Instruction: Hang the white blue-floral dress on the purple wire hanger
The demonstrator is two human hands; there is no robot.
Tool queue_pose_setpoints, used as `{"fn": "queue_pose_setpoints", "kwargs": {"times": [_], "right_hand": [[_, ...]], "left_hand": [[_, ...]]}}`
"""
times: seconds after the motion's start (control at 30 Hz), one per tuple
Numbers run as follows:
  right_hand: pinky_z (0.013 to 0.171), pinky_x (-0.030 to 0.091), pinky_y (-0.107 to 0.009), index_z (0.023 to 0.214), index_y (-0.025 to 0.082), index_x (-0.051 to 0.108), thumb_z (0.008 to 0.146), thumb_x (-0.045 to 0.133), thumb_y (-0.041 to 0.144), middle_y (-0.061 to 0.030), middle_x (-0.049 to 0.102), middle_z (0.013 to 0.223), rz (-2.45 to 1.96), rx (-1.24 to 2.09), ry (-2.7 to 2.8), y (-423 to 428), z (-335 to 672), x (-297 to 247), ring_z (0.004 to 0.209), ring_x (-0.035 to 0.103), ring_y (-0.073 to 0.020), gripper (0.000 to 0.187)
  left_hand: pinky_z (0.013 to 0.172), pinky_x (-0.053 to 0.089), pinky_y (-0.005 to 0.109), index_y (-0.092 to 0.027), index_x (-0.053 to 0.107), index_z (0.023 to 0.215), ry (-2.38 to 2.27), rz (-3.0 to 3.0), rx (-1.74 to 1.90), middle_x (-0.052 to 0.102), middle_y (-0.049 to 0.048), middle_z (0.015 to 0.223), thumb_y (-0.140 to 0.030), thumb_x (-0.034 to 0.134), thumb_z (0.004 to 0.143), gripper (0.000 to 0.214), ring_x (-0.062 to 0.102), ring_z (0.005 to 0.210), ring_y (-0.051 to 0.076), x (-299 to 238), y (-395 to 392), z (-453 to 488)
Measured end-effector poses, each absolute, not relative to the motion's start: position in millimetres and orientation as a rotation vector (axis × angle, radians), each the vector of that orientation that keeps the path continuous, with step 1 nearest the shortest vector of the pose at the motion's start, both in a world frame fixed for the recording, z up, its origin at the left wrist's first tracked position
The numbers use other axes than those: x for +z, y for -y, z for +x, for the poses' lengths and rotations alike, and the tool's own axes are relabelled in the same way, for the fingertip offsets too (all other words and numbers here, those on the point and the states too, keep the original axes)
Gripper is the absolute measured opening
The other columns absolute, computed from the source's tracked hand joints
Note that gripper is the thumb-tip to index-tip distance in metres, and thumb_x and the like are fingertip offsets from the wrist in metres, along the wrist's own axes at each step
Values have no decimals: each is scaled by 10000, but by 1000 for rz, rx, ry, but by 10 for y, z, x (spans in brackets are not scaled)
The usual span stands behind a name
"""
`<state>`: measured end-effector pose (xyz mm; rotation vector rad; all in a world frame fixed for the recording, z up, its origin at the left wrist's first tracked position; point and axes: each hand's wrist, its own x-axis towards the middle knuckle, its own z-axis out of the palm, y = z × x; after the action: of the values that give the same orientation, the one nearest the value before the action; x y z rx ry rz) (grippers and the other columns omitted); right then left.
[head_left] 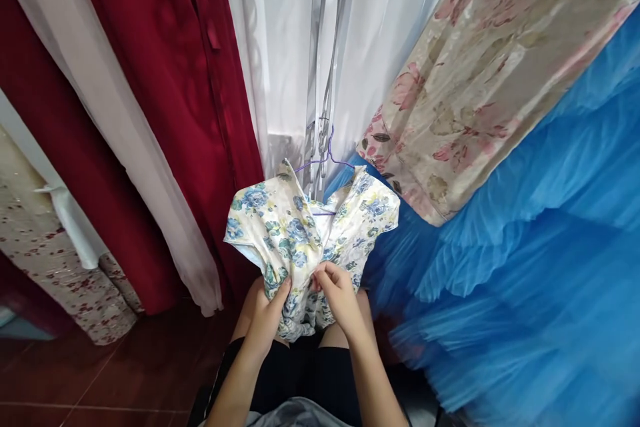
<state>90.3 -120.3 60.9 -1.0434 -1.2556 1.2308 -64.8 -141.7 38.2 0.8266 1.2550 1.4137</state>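
A white garment with blue and yellow flowers lies over my lap, its shoulders spread on a purple wire hanger. The hanger's hook points away from me. At the garment's lower left side, my left hand grips the cloth, thumb on top and the other fingers hidden underneath. My right hand pinches the fabric at the front, below the crossed neckline. What exactly sits between those fingertips is too small to make out. The bottom of the garment is bunched between my thighs.
Long red cloth and white cloth hang in front of me. To the right hang a pink-flowered beige garment and ruffled blue tulle. Dark red floor tiles show at lower left.
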Motion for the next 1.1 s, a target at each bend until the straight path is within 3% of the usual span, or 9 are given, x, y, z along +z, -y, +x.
{"fn": "queue_pose_setpoints", "kwargs": {"times": [0.27, 0.43, 0.57, 0.7, 0.87, 1.0, 1.1], "right_hand": [[587, 353, -299, 653, 209, 653, 876, 667, 434, -1, 588, 578, -1124, 1229, 1185, 1276, 1095, 514, 560, 481, -163, 317], [576, 345, -295, 638, 200, 643, 852, 701, 440, -1, 583, 554, -1138, 1214, 1216, 1262, 1083, 504, 544, 469, -157, 326], [555, 343, -276, 631, 190, 652, 825, 719, 436, 3, 574, 533, -1103, 1274, 1169, 1282, 1040, 565, 522, 459, -141, 321], [573, 370, -258, 596, 175, 629, 799, 729, 391, 0, 582, 535, -1063, 1372, 1132, 1332, 995, 664, 526, 477, -123, 313], [541, 342, -240, 579, 170, 616, 780, 725, 368, 1, 580, 511, -1067, 1410, 1133, 1362, 950, 686, 501, 463, -105, 302], [470, 267, -237, 583, 163, 630, 761, 729, 425, 11, 546, 471, -1083, 1423, 1050, 1220, 936, 739, 431, 390, -80, 331], [431, 212, -239, 623, 150, 662, 715, 743, 476, 29, 509, 452, -1062, 1357, 949, 923, 951, 981, 398, 336, -66, 348]], "left_hand": [[1099, 472, 408, -230, 613, 1269, -1274, 931, 1452, 666, 115, 1326, -488, 744, 821, 533, 579, 1316, 316, 271, 1397, -833], [1114, 436, 411, -276, 501, 1299, -1514, 1148, 1885, 519, 120, 1416, -418, 692, 858, 501, 520, 1333, 299, 204, 1440, -698], [988, 488, 392, -281, 611, 1129, -1395, 1596, 1651, 612, 100, 1219, -315, 649, 891, 243, 584, 1203, 291, 216, 1405, -496], [901, 508, 360, -236, 589, 1120, -1244, 1709, 1468, 656, 76, 1082, -224, 596, 904, 217, 635, 1034, 243, 202, 1310, -328], [773, 482, 276, -211, 572, 895, -1251, 1736, 1394, 640, 11, 848, -146, 561, 875, 68, 618, 825, 181, 242, 1259, -325], [757, 468, 272, -203, 551, 805, -1195, 1791, 1313, 608, 15, 803, -187, 539, 916, 113, 600, 783, 174, 281, 1228, -394], [741, 452, 271, -200, 538, 799, -1189, 1870, 1175, 594, 21, 812, -125, 520, 881, 113, 596, 780, 176, 283, 1187, -411]]}}
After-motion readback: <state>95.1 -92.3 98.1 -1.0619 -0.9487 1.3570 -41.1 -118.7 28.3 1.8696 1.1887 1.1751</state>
